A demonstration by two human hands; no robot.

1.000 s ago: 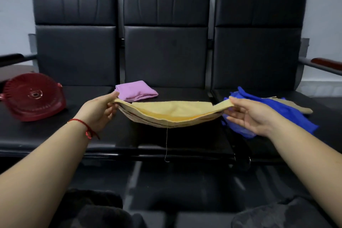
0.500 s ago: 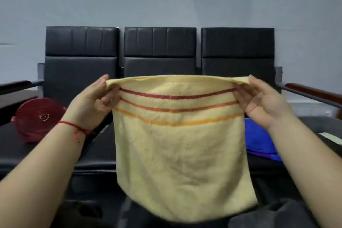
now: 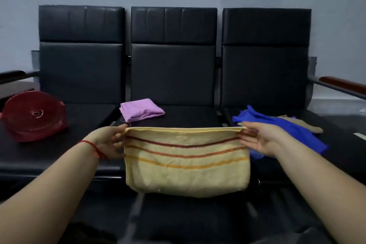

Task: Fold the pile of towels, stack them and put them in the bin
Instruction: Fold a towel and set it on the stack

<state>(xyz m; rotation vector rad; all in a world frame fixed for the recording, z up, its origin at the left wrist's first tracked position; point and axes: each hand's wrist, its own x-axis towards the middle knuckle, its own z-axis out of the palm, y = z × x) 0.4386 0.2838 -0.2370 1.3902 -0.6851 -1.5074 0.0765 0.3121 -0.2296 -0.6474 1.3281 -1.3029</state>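
Note:
A yellow towel (image 3: 186, 172) with three red-to-orange stripes hangs folded in half in front of the middle seat. My left hand (image 3: 111, 140) pinches its upper left corner and my right hand (image 3: 261, 138) pinches its upper right corner. A folded pink towel (image 3: 141, 109) lies on the middle seat behind it. On the right seat a crumpled blue towel (image 3: 281, 128) lies over a beige towel (image 3: 305, 126). A red bin (image 3: 33, 117) lies tipped on its side on the left seat.
Three joined black chairs (image 3: 172, 73) stand against a grey wall. An armrest (image 3: 344, 83) juts out at the right and another armrest (image 3: 13, 74) at the left. Dark floor lies below the seat fronts.
The towel went from slack between my hands, to held up at full length, to now lowered and hanging doubled at half its length. Both hands came down toward the seat.

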